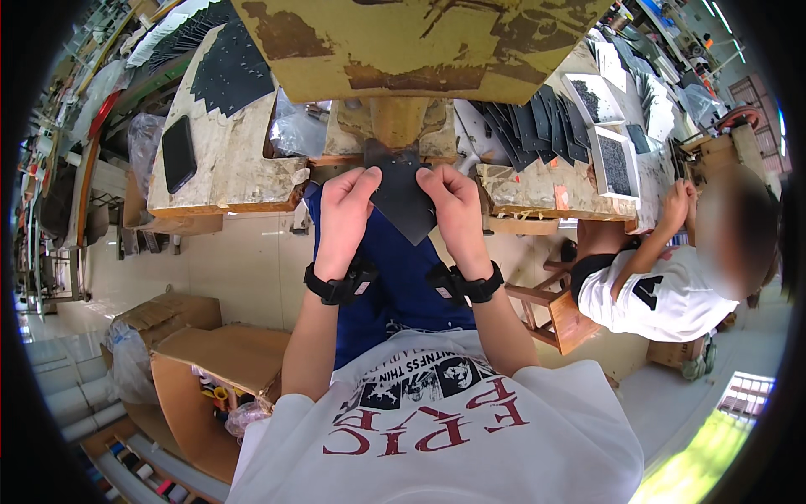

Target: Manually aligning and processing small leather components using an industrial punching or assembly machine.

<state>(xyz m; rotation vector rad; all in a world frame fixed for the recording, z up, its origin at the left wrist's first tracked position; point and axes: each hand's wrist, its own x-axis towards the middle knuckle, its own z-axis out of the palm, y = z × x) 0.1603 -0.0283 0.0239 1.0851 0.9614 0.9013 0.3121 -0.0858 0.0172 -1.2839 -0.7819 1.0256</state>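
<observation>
A flat black panel (406,206), which looks like leather, is stretched between my two hands with one corner pointing down toward my lap. My left hand (346,210) pinches its left edge between thumb and fingers. On the opposite edge my right hand (454,206) has a similar closed grip. Small shiny dots show near the panel's upper part. The panel's far end reaches the base of a worn yellow machine (395,46), whose head hangs over the work spot and hides what lies right beneath it.
Overlapping black panels (546,126) lie right of the machine, beside white trays (615,160) of small dark parts. More panels (232,69) and a phone (179,154) rest on the left wooden table (201,197). A co-worker (672,277) sits at right. An open cardboard box (222,349) stands lower left.
</observation>
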